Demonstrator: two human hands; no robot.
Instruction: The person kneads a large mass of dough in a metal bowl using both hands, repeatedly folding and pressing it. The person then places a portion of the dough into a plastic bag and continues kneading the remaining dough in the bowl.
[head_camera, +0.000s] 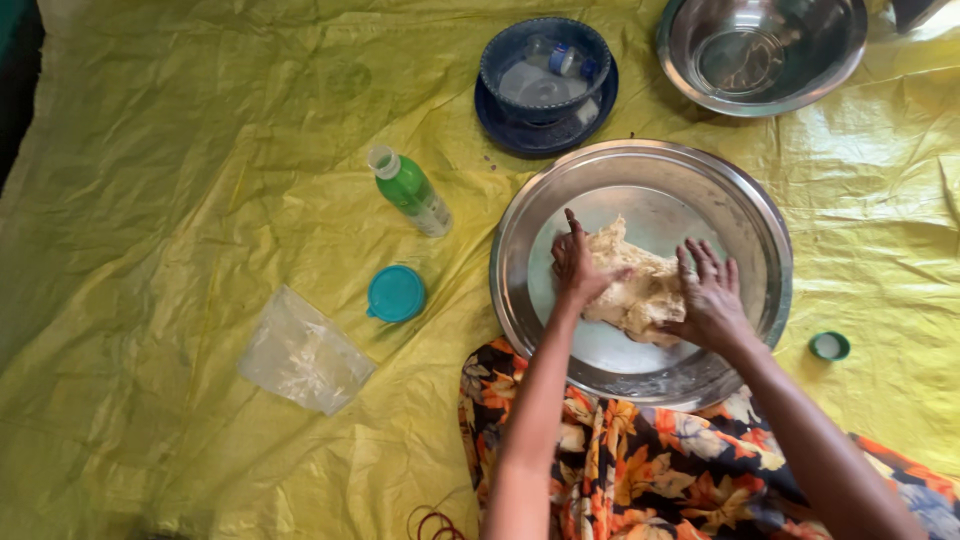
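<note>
A pale lump of dough (632, 278) lies in a wide steel tray (745, 215) in front of me. My left hand (575, 266) presses on the dough's left side, fingers spread over it. On the right side of the lump, my right hand (708, 296) rests with fingers apart, cupping its edge. Both hands touch the dough; neither lifts it.
A green bottle (411, 190) without its cap stands left of the tray, with a teal lid (395, 293) and a clear plastic bag (303, 352) nearby. A blue bowl (545, 62) on a blue plate and a steel bowl (763, 50) sit behind. A small green cap (829, 346) lies right. Yellow sheet underneath.
</note>
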